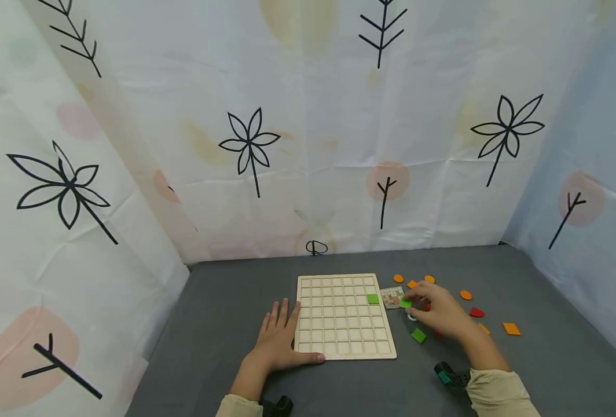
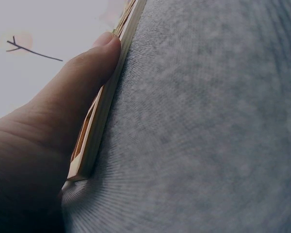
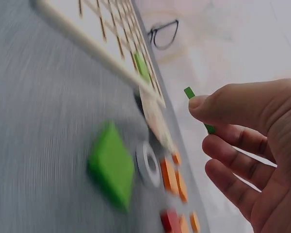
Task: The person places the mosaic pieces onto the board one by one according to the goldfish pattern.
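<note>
Right hand [image 1: 438, 313]: thumb and fingers pinch one green tile [image 3: 200, 110], held clear of the surface just beside the right edge of the grid board [image 1: 345, 315]. Left hand [image 1: 279, 341]: fingers straight and flat on the grey mat [image 1: 224, 324], thumb pressed along the board's near-left corner. Board: wooden, pale, square cells; one green square [image 1: 373, 299] seated near its right edge. Loose on the mat right of the board: one more green tile [image 1: 418, 335], a white ring [image 3: 148, 164], a patterned card [image 1: 391, 297], orange pieces (about six countable) and two red. Surround: white sheeting printed with black leaves.
</note>
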Demonstrator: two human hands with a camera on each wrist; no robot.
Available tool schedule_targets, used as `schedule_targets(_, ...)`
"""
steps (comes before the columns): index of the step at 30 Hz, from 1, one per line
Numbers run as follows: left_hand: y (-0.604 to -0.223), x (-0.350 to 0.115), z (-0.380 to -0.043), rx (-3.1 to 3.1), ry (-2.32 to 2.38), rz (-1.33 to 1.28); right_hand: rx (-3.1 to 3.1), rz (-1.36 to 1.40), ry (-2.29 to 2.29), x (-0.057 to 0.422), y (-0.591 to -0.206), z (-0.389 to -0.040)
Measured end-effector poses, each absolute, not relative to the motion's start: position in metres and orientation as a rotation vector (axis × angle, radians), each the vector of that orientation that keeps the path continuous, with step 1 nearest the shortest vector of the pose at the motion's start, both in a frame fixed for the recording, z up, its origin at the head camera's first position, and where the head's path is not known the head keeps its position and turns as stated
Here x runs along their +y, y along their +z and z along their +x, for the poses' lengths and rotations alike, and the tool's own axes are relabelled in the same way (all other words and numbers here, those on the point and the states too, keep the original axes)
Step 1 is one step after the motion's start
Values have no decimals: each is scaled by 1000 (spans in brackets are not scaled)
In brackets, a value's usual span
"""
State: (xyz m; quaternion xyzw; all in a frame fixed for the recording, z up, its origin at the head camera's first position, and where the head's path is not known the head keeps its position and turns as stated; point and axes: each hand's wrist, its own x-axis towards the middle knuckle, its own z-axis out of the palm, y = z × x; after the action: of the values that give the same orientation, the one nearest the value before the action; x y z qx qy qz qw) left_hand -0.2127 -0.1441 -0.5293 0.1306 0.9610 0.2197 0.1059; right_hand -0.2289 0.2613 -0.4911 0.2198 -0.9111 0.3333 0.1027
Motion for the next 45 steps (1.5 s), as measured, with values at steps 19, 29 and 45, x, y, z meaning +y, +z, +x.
schedule_targets(19,-529,-142,-213,2820,631,392,-2752,748,1149,193,-510,-273)
schedule_targets(29,-528,-143,-214,2818,620,382,-2788,736,1142,184,-513,-278)
schedule_targets(45,-530,-144,-214,2820,628,380,-2788,732,1197,195,-508,-276)
